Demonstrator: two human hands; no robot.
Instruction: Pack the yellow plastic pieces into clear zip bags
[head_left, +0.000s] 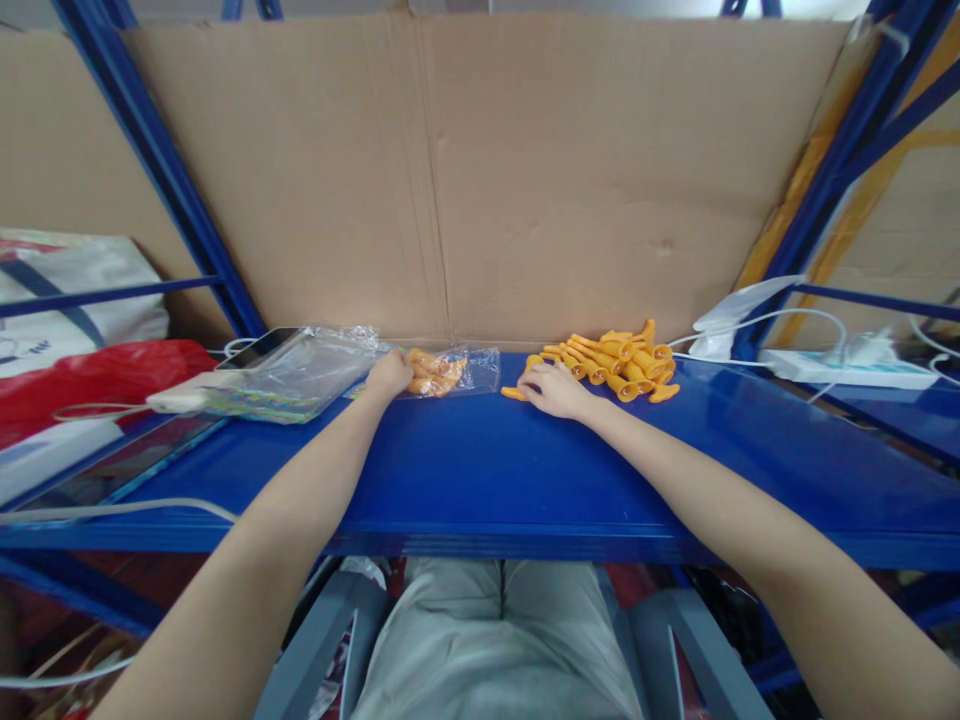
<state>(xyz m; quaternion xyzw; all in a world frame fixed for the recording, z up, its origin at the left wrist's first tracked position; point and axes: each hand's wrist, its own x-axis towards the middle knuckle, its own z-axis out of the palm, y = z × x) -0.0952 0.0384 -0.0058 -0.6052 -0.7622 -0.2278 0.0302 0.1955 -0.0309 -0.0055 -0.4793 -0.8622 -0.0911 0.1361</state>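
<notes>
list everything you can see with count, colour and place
orange pieces: many, orange, piled right of centre
loose orange piece: one, orange, at the right fingertips
filled bag: one, clear, beside the left hand, orange pieces inside
flat bags: stack, count unclear, clear, left
shelf: one, blue, under these
cardboard: several sections, brown, behind
posts: two large, blue, either side
power strip: one, white, right
cables: several, white, both sides
red bag or cloth: one, red, far left
tote bag: one, mostly white, far left
armrests: two, grey, below
trousers: one pair, grey-green, below
hands: two, bare, left and right
</notes>
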